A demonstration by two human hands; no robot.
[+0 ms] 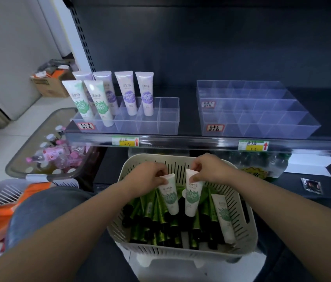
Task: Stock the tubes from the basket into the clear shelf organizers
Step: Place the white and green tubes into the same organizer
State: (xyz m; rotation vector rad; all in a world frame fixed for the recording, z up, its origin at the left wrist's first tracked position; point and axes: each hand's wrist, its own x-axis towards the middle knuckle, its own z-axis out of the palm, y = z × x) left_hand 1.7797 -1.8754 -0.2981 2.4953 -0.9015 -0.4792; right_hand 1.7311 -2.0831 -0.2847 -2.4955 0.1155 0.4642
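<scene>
the price tag (125, 141) on the shelf edge reads 3.9 beside a red arrow; the tubes' print is too blurred to read. at 6 o'clock the slatted basket (242, 210) holds dark green tubes (160, 220). the left grip (152, 174) pinches the left tube (168, 195) by its crimp and the right grip (207, 169) pinches the right tube (192, 197), both caps down in the basket. at 11 o'clock the left organizer (168, 119) holds green and purple tubes standing upright.
</scene>
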